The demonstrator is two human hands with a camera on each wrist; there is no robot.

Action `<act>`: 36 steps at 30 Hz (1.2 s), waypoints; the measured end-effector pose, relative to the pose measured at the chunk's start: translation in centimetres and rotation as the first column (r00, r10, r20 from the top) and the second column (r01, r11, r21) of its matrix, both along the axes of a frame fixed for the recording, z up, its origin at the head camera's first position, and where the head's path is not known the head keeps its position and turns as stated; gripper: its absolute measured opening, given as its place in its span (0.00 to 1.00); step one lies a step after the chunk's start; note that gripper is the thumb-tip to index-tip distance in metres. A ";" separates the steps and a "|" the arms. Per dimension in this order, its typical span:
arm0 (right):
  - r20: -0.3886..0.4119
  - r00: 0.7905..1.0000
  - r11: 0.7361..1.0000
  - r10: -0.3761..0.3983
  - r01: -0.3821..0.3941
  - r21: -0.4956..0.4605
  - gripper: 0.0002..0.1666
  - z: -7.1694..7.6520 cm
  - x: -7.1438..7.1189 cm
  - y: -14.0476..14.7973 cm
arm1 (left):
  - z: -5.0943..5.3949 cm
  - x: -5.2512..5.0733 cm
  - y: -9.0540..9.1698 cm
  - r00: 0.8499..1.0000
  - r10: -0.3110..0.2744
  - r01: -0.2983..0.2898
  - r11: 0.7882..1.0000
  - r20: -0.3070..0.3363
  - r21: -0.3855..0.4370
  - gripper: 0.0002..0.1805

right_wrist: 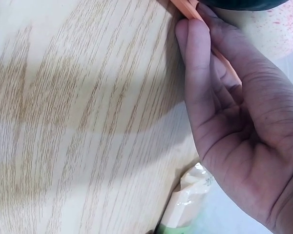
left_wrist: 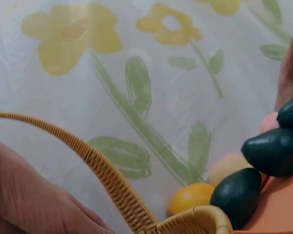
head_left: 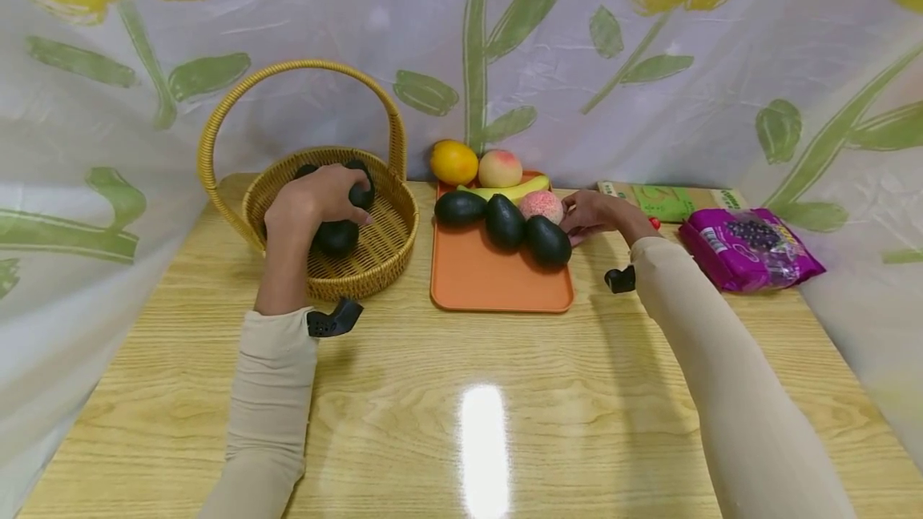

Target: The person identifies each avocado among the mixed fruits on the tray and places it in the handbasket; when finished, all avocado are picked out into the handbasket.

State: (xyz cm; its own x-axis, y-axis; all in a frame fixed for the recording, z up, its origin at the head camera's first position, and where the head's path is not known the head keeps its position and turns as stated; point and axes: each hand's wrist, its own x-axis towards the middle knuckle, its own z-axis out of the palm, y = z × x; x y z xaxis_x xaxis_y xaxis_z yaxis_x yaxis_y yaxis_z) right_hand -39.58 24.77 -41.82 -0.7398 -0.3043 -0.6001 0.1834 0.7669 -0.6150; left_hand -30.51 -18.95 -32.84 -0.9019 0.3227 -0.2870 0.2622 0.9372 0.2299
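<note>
My left hand [head_left: 317, 197] reaches over the yellow wicker basket [head_left: 375, 279] and grips a dark green avocado [head_left: 363, 189] between thumb and fingers. Below it another avocado [head_left: 336, 239] lies in the basket, and part of one more shows behind the hand. In the left wrist view the fingers' hold is out of frame. At the right, my right hand [head_left: 594, 213] pinches the rim of the orange tray [head_left: 501, 287]; the right wrist view shows fingers [right_wrist: 198, 44] along the rim's outer side and the thumb inside. The tray bears three avocados [head_left: 505, 221], two peaches [head_left: 500, 169], a banana [head_left: 515, 190] and an orange-yellow fruit [head_left: 454, 162].
A purple grape-printed packet [head_left: 750, 251] lies on the wooden table [head_left: 577, 391] at the right. Behind it, a flat green-and-tan packet [head_left: 671, 203] lies against the flower-printed curtain [head_left: 346, 14]. The basket's tall handle [head_left: 303, 65] arches above the left hand.
</note>
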 end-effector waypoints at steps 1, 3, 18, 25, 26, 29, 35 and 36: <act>0.002 1.000 1.000 0.000 0.000 -0.001 0.16 0.0 0.0 0.0 | 0.1 0.1 0.2 1.000 -0.005 0.005 1.000 -0.001 0.003 0.35; 0.012 1.000 1.000 -0.007 0.007 -0.003 0.17 -0.1 -0.1 0.0 | 0.3 0.4 0.7 1.000 -0.010 0.010 1.000 -0.004 0.009 0.35; 0.011 1.000 0.999 0.004 -0.004 -0.032 0.15 -0.2 -0.2 0.5 | 0.4 1.1 5.0 0.993 -0.084 0.092 0.992 -0.086 0.089 0.30; 0.004 1.000 1.000 0.005 -0.005 -0.021 0.14 -0.5 0.1 0.3 | -0.9 0.5 6.8 0.956 -0.187 0.223 0.964 -0.227 0.142 0.25; 0.004 1.000 1.000 0.001 -0.001 -0.021 0.14 -0.5 0.1 0.3 | -1.1 0.5 7.0 0.949 -0.193 0.235 0.960 -0.248 0.151 0.25; 0.009 1.000 1.000 -0.006 0.006 -0.016 0.15 -0.5 0.0 0.2 | -1.7 0.3 7.9 0.937 -0.184 0.246 0.950 -0.296 0.190 0.24; 0.024 0.999 1.000 -0.022 0.022 -0.010 0.16 -0.4 -0.3 0.2 | -3.4 -0.5 10.1 0.915 -0.176 0.261 0.944 -0.363 0.200 0.24; 0.024 1.000 1.000 -0.020 0.020 -0.011 0.16 -0.4 -0.3 0.2 | -3.8 -0.6 10.4 0.914 -0.177 0.258 0.948 -0.366 0.186 0.25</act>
